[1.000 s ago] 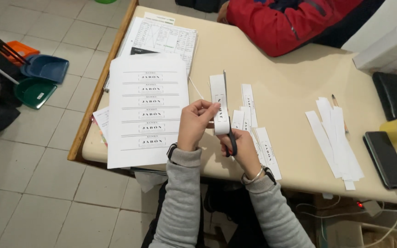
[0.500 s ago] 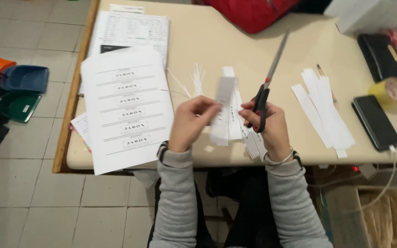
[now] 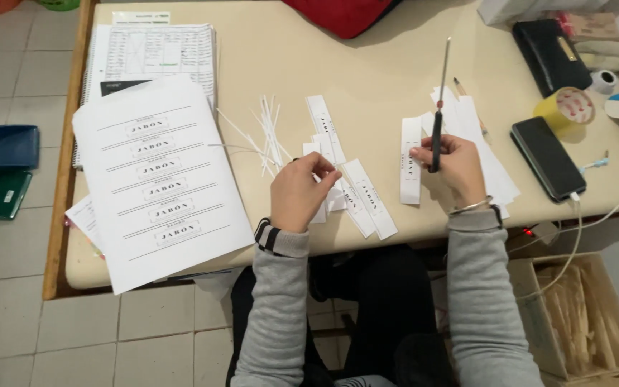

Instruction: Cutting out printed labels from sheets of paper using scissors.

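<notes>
Looking down, head view:
Change: the label strip that was raised between both hands half a second ago now lies on the counter (image 3: pixel 367 79).
Left hand (image 3: pixel 302 190): grip pinched on paper strips (image 3: pixel 367 197), white, printed, fanned near the front edge.
Right hand (image 3: pixel 449 168): grip clenched on scissors (image 3: pixel 438 107), blades closed, pointing away.
</notes>
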